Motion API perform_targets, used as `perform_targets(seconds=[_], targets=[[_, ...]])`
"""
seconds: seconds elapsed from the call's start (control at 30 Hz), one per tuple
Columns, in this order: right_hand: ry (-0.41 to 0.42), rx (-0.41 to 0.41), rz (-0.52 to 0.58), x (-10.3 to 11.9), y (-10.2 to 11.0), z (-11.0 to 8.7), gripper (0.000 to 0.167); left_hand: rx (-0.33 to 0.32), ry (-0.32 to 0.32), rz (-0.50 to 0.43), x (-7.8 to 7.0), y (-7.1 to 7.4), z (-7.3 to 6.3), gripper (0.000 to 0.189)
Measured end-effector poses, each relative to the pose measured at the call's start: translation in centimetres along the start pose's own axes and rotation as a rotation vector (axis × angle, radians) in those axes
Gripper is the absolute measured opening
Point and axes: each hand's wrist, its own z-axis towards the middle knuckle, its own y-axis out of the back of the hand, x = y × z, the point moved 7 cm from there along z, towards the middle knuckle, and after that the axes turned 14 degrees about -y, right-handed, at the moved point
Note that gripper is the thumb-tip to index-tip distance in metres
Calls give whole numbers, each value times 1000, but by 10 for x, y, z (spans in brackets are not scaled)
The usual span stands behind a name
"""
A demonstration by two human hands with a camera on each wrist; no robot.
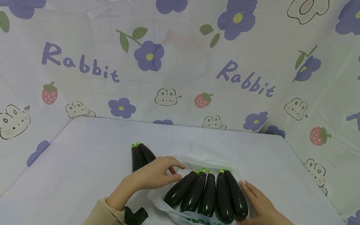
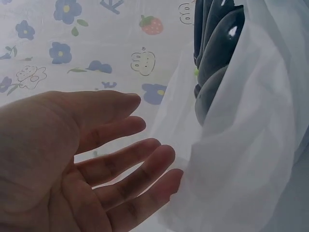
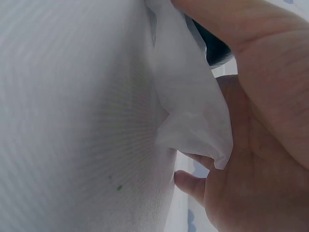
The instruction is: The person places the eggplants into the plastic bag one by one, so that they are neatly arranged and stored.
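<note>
Several glossy dark eggplants (image 1: 207, 195) with bright green stem ends lie side by side on a thin white plastic bag (image 1: 160, 200). My left hand (image 1: 160, 173) hovers at the bag's left side, fingers spread and relaxed, with nothing in its grasp. In the left wrist view its fingertips (image 2: 174, 181) overlap the bag's edge. On the other side, my right hand (image 1: 260, 203) rests along the bag and the rightmost eggplant (image 1: 237, 197), its fingers extended. The right wrist view shows a fold of the bag (image 3: 193, 96) lying against that palm.
Two more eggplants (image 1: 137, 157) lie on the white table (image 1: 84, 165) behind my left hand, partly hidden by it. A black device (image 1: 136, 215) shows by the left sleeve. A patterned curtain (image 1: 180, 72) hangs behind and beside the table.
</note>
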Motion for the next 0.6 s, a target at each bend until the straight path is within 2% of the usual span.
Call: perform_targets(seconds=[0.2,0.4,0.47,0.6], targets=[[-18,19,24,0,1,-2,120,-48,3,19,0,11,-3,32],[-71,61,39,-1,1,-2,121,-95,-2,36,0,25,-8,33],[-92,72,44,-2,0,-1,122,-125,6,48,1,32,-12,34],[-77,52,20,-1,-1,0,124,-209,58,62,7,47,-24,32]])
